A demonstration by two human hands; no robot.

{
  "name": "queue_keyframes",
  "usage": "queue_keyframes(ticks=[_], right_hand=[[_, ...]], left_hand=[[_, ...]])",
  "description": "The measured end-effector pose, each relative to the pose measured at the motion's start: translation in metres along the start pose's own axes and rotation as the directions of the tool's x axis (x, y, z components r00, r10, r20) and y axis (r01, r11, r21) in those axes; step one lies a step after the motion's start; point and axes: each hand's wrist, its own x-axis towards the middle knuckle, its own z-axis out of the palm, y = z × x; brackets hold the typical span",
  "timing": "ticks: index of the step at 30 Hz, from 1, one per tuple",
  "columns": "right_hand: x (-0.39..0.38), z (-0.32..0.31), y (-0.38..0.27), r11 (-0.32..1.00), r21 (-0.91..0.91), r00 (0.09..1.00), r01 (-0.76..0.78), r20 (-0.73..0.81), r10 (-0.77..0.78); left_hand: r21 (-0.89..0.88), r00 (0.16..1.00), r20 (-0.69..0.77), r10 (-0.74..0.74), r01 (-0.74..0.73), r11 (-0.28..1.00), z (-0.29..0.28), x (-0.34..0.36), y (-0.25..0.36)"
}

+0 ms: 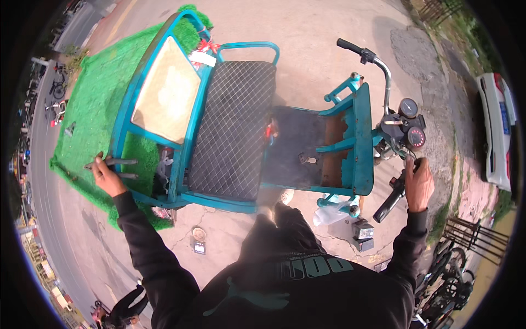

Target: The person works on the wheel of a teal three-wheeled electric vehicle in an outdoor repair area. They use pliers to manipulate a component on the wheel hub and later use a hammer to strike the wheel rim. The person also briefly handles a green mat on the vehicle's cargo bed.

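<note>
On my feed, left hand (107, 176) clamps pliers-like tool (128, 162); right hand (418, 185) at handlebar wiring (403, 153), grip unclear; work, I judge, unfinished.

We count one teal vehicle (364, 148); on it, one quilted seat (233, 126), one tan panel (167, 90), one green turf cover (87, 120); two handlebar grips (348, 46); two round gauges (408, 108); one left hand (108, 178), one right hand (419, 185), one dark tool (129, 162); on the pavement (312, 33), by the vehicle's near front corner, we make out one plastic bag (330, 214), two small boxes (362, 228); at the pavement's right edge, one white car (493, 142)
</note>
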Motion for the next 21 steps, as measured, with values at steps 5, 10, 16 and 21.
queue_keyframes(ticks=[5, 10, 16, 21], right_hand=[[-0.094, 0.085, 0.048, 0.988, 0.156, 0.98, 0.005, -0.198, 0.027], [-0.088, 0.099, 0.066, 0.127, 0.862, 0.867, -0.492, 0.471, 0.164], [-0.061, 0.137, 0.106, -0.301, 0.845, 0.893, -0.443, 0.447, -0.058], [-0.066, 0.125, 0.1, -0.364, 0.812, 0.881, -0.456, 0.47, -0.055]], left_hand=[[-0.083, 0.997, 0.061, 0.048, -0.043, 0.996, 0.002, -0.005, 0.015], [0.06, 0.987, 0.092, 0.136, -0.141, 0.988, -0.004, -0.023, 0.015], [0.128, 0.982, -0.019, 0.19, -0.186, 0.974, -0.017, -0.035, 0.03], [0.096, 0.978, -0.055, 0.203, -0.197, 0.976, -0.004, -0.034, 0.024]])
